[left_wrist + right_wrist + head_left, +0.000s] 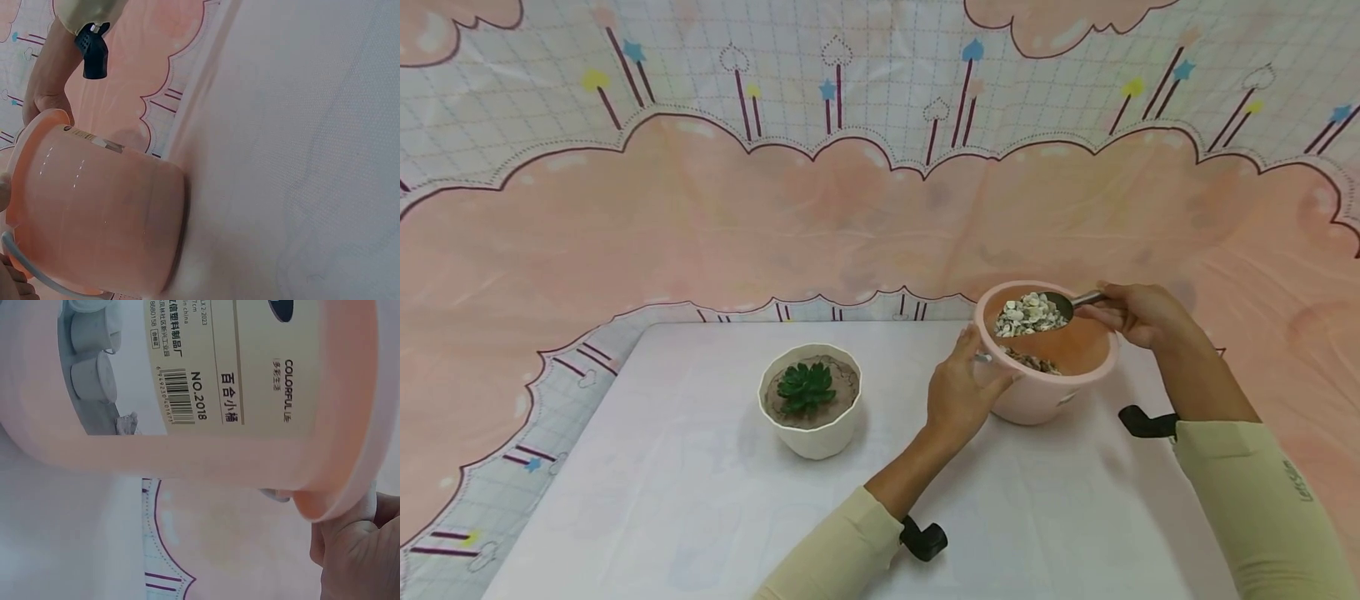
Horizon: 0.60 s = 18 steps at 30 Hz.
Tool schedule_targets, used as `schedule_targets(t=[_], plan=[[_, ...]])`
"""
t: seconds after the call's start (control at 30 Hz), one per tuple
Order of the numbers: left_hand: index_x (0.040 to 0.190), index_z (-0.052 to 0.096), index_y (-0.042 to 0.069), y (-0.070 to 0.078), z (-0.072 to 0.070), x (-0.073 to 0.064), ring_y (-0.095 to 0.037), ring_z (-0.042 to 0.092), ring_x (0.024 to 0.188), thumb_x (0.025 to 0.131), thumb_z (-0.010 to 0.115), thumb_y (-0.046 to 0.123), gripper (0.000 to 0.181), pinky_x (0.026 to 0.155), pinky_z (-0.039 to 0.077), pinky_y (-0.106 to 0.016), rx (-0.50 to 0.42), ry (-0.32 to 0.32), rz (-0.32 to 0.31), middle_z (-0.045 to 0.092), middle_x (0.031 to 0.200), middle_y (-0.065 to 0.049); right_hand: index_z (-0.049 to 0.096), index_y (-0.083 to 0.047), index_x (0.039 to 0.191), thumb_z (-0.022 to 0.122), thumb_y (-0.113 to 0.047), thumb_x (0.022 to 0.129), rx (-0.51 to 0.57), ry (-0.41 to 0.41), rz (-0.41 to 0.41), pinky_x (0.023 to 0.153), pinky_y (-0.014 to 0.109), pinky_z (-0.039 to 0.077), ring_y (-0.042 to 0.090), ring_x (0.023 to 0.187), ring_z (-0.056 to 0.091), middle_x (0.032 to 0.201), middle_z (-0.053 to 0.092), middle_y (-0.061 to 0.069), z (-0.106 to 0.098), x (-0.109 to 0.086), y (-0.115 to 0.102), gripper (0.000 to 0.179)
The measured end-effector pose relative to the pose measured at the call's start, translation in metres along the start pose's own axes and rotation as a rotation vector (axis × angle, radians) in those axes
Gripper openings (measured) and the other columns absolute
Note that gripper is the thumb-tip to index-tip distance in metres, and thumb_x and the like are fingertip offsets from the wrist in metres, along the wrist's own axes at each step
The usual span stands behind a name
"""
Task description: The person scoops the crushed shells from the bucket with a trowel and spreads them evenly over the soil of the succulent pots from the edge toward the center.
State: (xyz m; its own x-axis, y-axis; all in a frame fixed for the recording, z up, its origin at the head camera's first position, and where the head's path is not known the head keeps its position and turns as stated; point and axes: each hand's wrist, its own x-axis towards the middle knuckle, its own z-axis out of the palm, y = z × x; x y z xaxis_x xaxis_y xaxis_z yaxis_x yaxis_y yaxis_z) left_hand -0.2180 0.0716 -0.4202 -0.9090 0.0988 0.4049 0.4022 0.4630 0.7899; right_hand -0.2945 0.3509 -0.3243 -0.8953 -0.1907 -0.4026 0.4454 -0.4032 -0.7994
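A pink bucket (1037,400) stands on the white table at the right, its orange-toned inside facing up toward the head view. At its left rim, my left hand (958,396) grips the bucket, thumb on the near outer side. Over the opening, my right hand (1142,315) holds a metal spoon (1086,298) by its handle. Pale, flat pebble-like bits (1028,315) are heaped at the spoon's bowl. Darker, brownish bits (1033,361) lie lower inside the bucket, partly hidden by the near rim. The bucket's grey handle (37,269) hangs down in the left wrist view.
To the left of the bucket stands a white faceted pot (818,437) with a green succulent (806,387) in brown soil. A printed label (237,375) covers one side of the bucket. Behind the table (677,467) hangs a pink patterned cloth (820,225).
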Motion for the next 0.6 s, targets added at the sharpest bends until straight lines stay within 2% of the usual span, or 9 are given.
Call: schedule_targets(t=[0.23,0.43,0.6], plan=[[0.155,0.048,0.001,0.001,-0.001,0.002,-0.027,0.047,0.143,0.087,0.089,0.033,0.086,0.113,0.043,-0.038,-0.001,-0.014,-0.011,0.046,0.157,-0.016,0.076,0.005,0.090,0.042,-0.016,0.114,0.098,0.025,0.040,0.078,0.024,0.059,0.030,0.079,0.079,0.086,0.074,0.027,-0.008,-0.004,-0.002,0.047],[0.154,0.050,-0.001,0.000,-0.001,0.002,-0.029,0.049,0.142,0.085,0.090,0.030,0.085,0.112,0.044,-0.041,-0.009,0.004,0.010,0.049,0.155,-0.018,0.074,0.008,0.091,0.041,-0.015,0.113,0.230,0.009,0.077,0.083,0.026,0.059,0.034,0.081,0.078,0.088,0.071,0.029,-0.018,-0.005,-0.003,0.047],[0.154,0.049,0.000,0.000,0.000,0.001,-0.029,0.048,0.142,0.085,0.090,0.030,0.086,0.111,0.044,-0.041,-0.012,-0.004,0.006,0.048,0.156,-0.017,0.074,0.008,0.092,0.041,-0.015,0.113,0.304,0.017,0.095,0.087,0.028,0.058,0.036,0.084,0.078,0.092,0.070,0.028,-0.027,-0.008,-0.002,0.046]])
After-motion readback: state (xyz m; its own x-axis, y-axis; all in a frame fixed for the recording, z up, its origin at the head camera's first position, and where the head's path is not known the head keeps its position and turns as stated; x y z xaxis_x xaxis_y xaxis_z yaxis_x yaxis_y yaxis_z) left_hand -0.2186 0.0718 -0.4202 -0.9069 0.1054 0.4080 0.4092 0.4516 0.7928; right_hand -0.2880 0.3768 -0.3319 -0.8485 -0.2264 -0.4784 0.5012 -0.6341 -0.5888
